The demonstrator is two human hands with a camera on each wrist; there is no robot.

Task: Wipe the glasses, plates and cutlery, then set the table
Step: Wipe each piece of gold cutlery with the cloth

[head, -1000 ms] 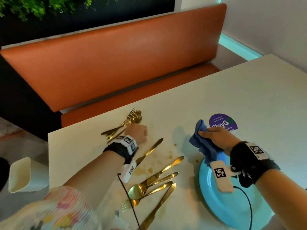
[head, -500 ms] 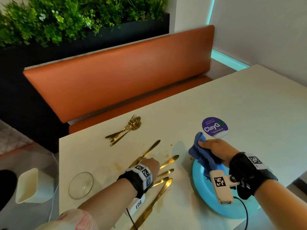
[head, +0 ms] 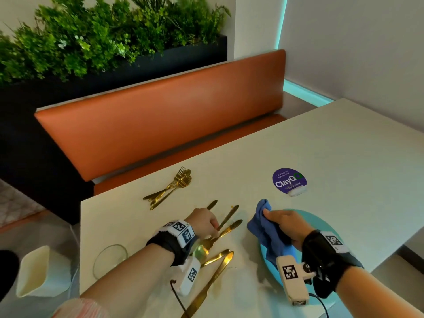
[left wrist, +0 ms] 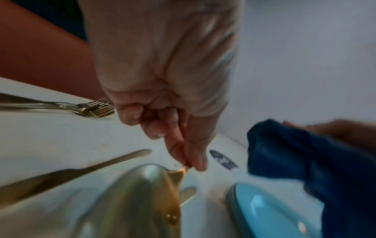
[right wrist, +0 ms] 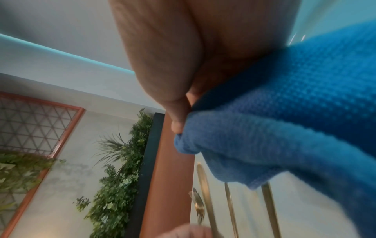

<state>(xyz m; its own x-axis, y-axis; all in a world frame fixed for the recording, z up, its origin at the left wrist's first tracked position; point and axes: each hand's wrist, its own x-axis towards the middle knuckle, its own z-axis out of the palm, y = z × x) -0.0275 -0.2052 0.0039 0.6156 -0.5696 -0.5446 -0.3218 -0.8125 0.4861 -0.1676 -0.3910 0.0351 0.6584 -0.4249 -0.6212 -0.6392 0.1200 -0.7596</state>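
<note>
My left hand (head: 213, 231) pinches a gold spoon (head: 202, 249) by its neck, just above the table, bowl toward me; the left wrist view shows the finger and thumb (left wrist: 190, 159) closed on the spoon (left wrist: 142, 198). My right hand (head: 283, 222) grips a bunched blue cloth (head: 263, 228) over the left part of a light blue plate (head: 321, 222); the cloth (right wrist: 284, 128) fills the right wrist view. Loose gold cutlery lies around the left hand: knives (head: 212, 281) and a fork (head: 216, 257). A small pile of gold forks and spoons (head: 172, 188) lies farther back.
A clear glass (head: 110, 260) stands near the table's left edge. A purple ClayGo sticker (head: 289, 181) sits behind the plate. An orange bench (head: 160, 125) runs along the far side. A white container (head: 39, 271) is off the table to the left.
My left hand came back from the far cutlery pile to the loose cutlery and took hold of a spoon. The right hand kept the cloth over the plate.
</note>
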